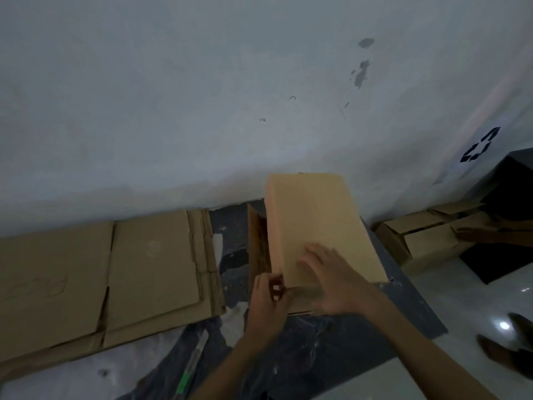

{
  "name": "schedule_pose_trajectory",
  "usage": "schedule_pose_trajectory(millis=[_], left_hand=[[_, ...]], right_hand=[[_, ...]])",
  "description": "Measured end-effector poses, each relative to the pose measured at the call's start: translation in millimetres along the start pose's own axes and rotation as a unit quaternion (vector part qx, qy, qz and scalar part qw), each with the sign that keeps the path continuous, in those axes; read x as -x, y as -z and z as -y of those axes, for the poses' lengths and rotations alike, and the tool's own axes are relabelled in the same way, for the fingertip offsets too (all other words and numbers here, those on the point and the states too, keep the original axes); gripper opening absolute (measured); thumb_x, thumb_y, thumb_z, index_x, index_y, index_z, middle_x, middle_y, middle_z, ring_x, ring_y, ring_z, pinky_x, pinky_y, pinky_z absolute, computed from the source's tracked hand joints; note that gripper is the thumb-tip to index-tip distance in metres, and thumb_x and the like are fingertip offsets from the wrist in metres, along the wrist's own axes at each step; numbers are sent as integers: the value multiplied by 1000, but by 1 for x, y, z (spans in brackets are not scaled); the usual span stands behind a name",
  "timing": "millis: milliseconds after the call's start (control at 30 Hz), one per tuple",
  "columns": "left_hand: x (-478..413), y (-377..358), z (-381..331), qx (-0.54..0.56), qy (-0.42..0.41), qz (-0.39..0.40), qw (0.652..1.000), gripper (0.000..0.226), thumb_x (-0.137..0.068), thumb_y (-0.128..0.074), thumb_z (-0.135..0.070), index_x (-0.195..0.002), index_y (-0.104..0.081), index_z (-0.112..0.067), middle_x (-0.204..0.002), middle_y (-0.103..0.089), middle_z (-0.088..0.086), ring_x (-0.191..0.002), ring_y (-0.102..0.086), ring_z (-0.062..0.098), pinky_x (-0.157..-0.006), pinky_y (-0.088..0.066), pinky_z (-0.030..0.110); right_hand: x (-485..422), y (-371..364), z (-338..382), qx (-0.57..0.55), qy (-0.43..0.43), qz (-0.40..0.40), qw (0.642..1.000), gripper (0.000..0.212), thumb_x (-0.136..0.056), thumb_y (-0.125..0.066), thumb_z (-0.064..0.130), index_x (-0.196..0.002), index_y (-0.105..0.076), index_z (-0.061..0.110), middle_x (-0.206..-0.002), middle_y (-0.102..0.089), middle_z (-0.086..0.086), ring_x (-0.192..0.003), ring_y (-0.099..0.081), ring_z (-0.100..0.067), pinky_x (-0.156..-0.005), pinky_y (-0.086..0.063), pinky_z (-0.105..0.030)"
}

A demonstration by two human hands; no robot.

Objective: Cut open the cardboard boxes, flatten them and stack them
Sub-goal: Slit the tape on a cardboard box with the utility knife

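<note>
Sitting at the foot of the white wall (pixel 173 96), in the centre of the frame, a tan cardboard box (pixel 314 220) rests on a dark plastic sheet (pixel 331 350) with its broad plain face turned up toward the camera. The right hand (pixel 334 280) lies flat on the near end of that face, fingers straight and spread, its grip released. The left hand (pixel 269 298) is at the box's near left corner with curled fingers, its grip pinching the cardboard edge there. A loose brown flap (pixel 255 241) stands just left of the box.

At the left of the frame, a stack of flattened cardboard (pixel 101 272) lies along the wall, well apart from the hands. At the lower middle, a slim tool with a green part (pixel 187 373) lies on the sheet, too blurred to name. At the right, more small cardboard boxes (pixel 427 241) are grouped near the wall, with another person's hand (pixel 473 233) on one of them. A black recycling symbol (pixel 480 145) shows at the upper right.
</note>
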State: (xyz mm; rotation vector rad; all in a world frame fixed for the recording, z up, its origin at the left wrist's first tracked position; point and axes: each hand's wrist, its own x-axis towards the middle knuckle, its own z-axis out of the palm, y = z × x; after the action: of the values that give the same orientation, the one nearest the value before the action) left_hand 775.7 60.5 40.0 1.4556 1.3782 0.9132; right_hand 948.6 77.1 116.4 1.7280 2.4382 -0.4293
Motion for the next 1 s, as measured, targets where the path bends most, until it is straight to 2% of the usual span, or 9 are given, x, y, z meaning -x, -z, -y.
schedule_pose_trajectory(millis=[133, 200, 367, 533, 633, 700, 800, 933, 1000], left_hand=[[-12, 21, 21, 51, 79, 86, 992, 14, -98, -50, -16, -105, -56, -26, -104, -65, 1, -91, -66, 16, -81, -56, 28], [-20, 35, 35, 22, 116, 121, 986, 18, -101, -44, -14, -102, -60, -23, -101, -68, 5, -90, -67, 20, -84, -56, 39], [-32, 63, 57, -70, 141, 106, 982, 10, -94, -54, -11, -88, -60, -15, -87, -64, -4, -79, -60, 6, -70, -48, 19], [-47, 74, 79, -46, 164, 73, 983, 10, -92, -56, -16, -87, -64, -17, -87, -71, 0, -83, -68, 18, -82, -55, 45], [-51, 69, 74, 26, 204, 64, 977, 14, -96, -50, -7, -88, -61, -11, -83, -70, 7, -81, -69, 24, -76, -57, 42], [-52, 64, 68, 49, 209, 69, 974, 16, -98, -48, -10, -86, -58, -12, -83, -67, 7, -81, -67, 24, -67, -54, 34], [-59, 64, 61, 91, 190, 12, 977, 29, -100, -43, -32, -83, -55, -13, -82, -59, 5, -78, -58, 20, -69, -48, 32], [-64, 61, 52, 193, 190, -31, 962, 52, -102, -23, -50, -93, -59, -13, -103, -63, 19, -102, -57, 36, -95, -44, 52], [-60, 54, 39, 239, 168, 13, 956, 46, -104, -23, -40, -99, -60, -14, -106, -64, 15, -98, -60, 31, -84, -54, 40]], right_hand=[[-31, -35, 71, 96, -6, -36, 995, 78, -90, -59, 34, -152, -15, 16, -159, 13, -15, -145, 13, -39, -114, 13, -56], [-45, -48, 94, 147, -57, -41, 987, 67, -97, -51, 30, -152, -17, 11, -158, 11, -23, -144, 11, -44, -114, 4, -57], [-62, -66, 109, 266, -138, -11, 954, 70, -101, -41, 34, -150, -7, -2, -153, 4, -36, -141, 2, -52, -112, -16, -61], [-62, -80, 105, 356, -141, -26, 923, 66, -102, -36, 35, -148, -14, -7, -151, -4, -38, -138, -9, -53, -107, -27, -58], [-65, -81, 105, 369, -150, -13, 917, 62, -101, -38, 37, -145, -27, -5, -150, -17, -35, -136, -19, -51, -103, -35, -56], [-69, -78, 108, 332, -171, 4, 928, 63, -96, -47, 43, -141, -41, -1, -145, -34, -31, -131, -33, -50, -95, -43, -55], [-71, -69, 110, 227, -160, -32, 960, 63, -67, -80, 40, -119, -67, 7, -122, -61, -23, -110, -51, -44, -77, -49, -51], [-61, -55, 107, 65, -131, -189, 971, 78, -55, -86, 34, -125, -60, 9, -118, -61, -18, -98, -62, -34, -72, -55, -47], [-51, -48, 106, -7, -128, -243, 962, 78, -67, -80, 37, -135, -50, 11, -127, -59, -12, -105, -63, -27, -81, -55, -42]])
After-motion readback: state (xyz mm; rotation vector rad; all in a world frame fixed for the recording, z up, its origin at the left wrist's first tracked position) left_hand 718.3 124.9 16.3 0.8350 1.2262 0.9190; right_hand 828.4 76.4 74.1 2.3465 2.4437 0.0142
